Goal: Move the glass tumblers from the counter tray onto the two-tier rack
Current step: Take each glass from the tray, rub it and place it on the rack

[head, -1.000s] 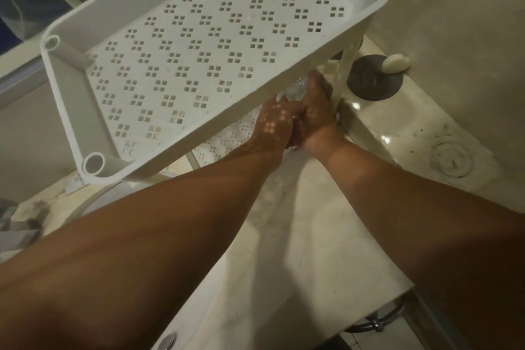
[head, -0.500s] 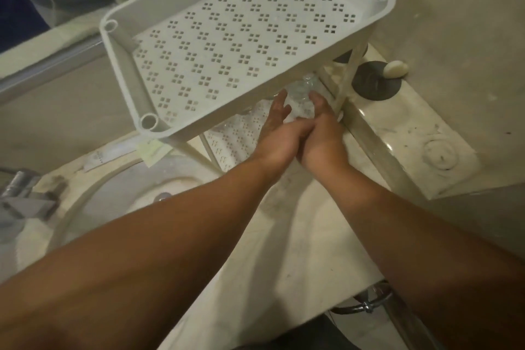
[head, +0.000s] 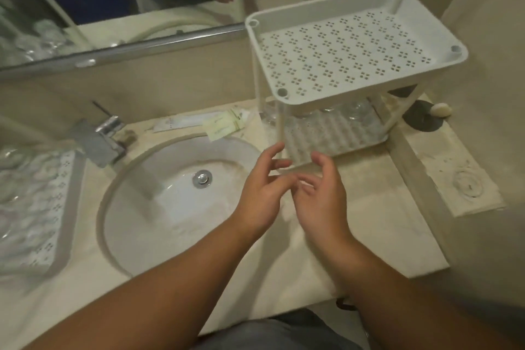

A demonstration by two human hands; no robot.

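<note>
Both hands were empty with fingers loosely spread, the left hand [head: 262, 193] and right hand [head: 321, 196] hovering just before the two-tier rack [head: 352, 57]. Some glass tumblers [head: 349, 111] stood on its lower tier; more waited in the counter tray [head: 37, 202] at far left. The next grip should probably take one tumbler by its sides and carry it upright.

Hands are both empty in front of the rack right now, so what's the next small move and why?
Probably reach the left hand across the round white sink to the white perforated counter tray at far left, where clear glass tumblers seem to remain. Both the left and right hand hold nothing, the white two-tier rack's top shelf is bare, and glass already sits on its lower tier.
</note>
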